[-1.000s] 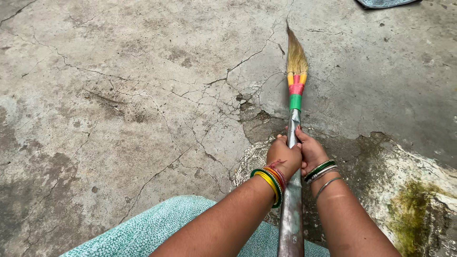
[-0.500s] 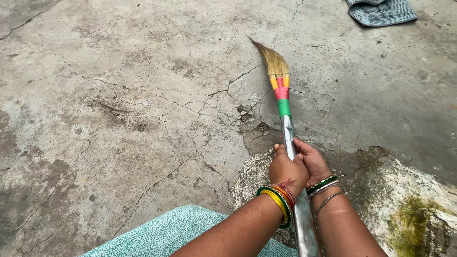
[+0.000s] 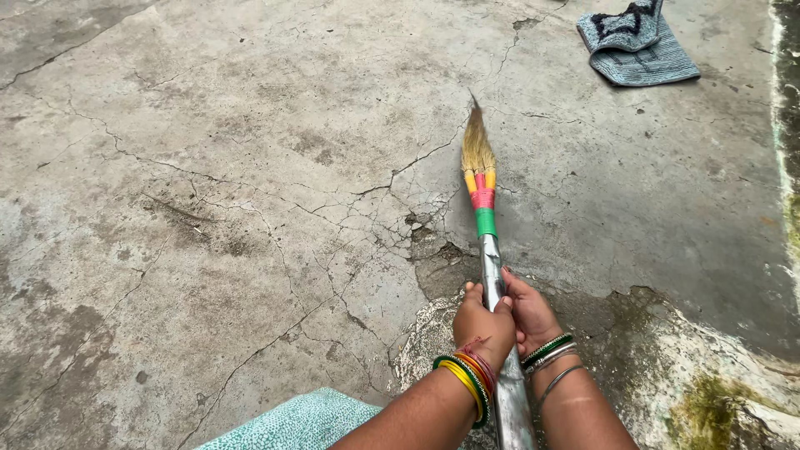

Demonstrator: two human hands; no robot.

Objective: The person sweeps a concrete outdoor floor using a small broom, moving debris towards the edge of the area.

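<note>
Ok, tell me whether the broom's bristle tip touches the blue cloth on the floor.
Apart. The head view shows bare cracked concrete between the broom bristle tip and the blue cloth, which lies farther off to the right.

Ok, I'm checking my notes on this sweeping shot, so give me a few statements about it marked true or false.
1. Both hands, the left hand and the right hand, hold the broom by its metal handle. True.
2. The broom's bristles point toward the person. False: they point away, over the cracked concrete floor.
3. A blue cloth lies on the floor at the upper right. True.
4. The cloth touches the bristles. False: it lies well apart from them.
5. Both wrists are bare. False: each wears bangles.
</note>
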